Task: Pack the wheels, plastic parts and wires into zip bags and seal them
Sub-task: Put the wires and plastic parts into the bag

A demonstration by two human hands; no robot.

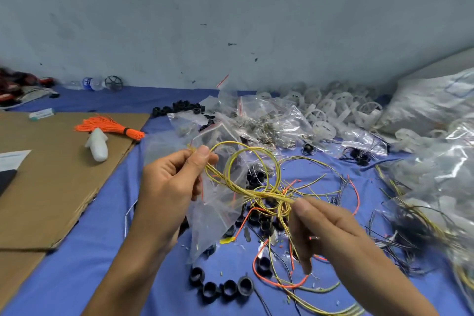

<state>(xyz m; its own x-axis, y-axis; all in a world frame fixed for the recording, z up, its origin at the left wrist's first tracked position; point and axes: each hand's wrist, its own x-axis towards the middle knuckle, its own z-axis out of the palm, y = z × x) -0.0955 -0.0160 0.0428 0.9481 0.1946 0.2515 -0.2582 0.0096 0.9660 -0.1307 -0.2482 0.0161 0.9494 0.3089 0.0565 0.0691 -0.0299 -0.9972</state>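
A looped bundle of yellow wires (246,174) stretches between my two hands above the blue cloth. My left hand (171,179) pinches one end of the bundle and also holds a clear zip bag (218,213) that hangs below it. My right hand (323,226) pinches the other end of the bundle, with loose yellow strands trailing down past its fingers. Black ring-shaped wheels (220,287) lie in a row near the front. White plastic wheels (331,110) are heaped at the back right.
Orange and yellow loose wires (282,282) sprawl over the blue cloth (84,277). A cardboard sheet (51,174) at left carries an orange wire bundle (110,126) and a white plastic part (97,143). Filled clear bags (256,120) crowd the middle back and right side. A water bottle (92,83) lies by the wall.
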